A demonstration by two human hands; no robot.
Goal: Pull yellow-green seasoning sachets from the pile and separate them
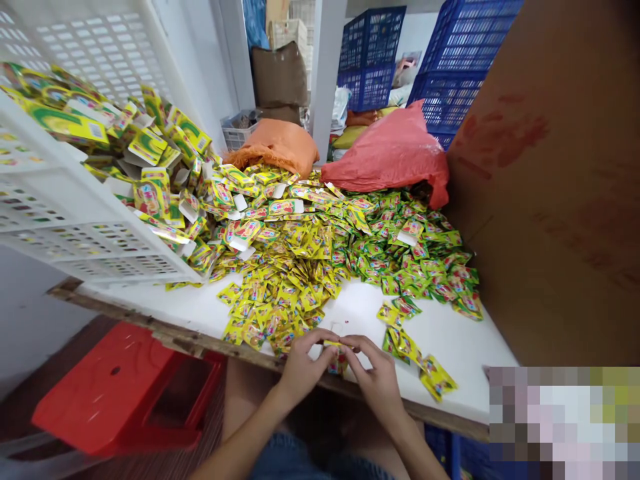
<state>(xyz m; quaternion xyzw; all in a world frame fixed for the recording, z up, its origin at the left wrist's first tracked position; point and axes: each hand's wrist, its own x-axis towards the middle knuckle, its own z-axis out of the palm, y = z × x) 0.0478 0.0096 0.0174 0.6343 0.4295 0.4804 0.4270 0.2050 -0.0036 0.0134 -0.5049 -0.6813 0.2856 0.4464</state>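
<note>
At the table's front edge my left hand (306, 363) and my right hand (374, 373) meet, their fingertips closed on a small printed box (338, 363). Its yellow top edge shows between the thumbs, with red and green below; the fingers cover the rest. Left of my hands lies a heap of yellow sachets (280, 287). Green sachets (400, 267) spread farther back on the right. A few yellow sachets (437, 379) lie beside my right hand. Small yellow and green boxes (243, 233), several with white flaps raised, spill onto the table behind the sachets.
A tilted white crate (90, 240) full of boxes stands on the left. Orange (280, 143) and red sacks (390, 150) lie at the back. A tall cardboard box (545, 200) borders the right side. Below left is a red stool (100, 387). Blue crates (373, 60) are stacked behind.
</note>
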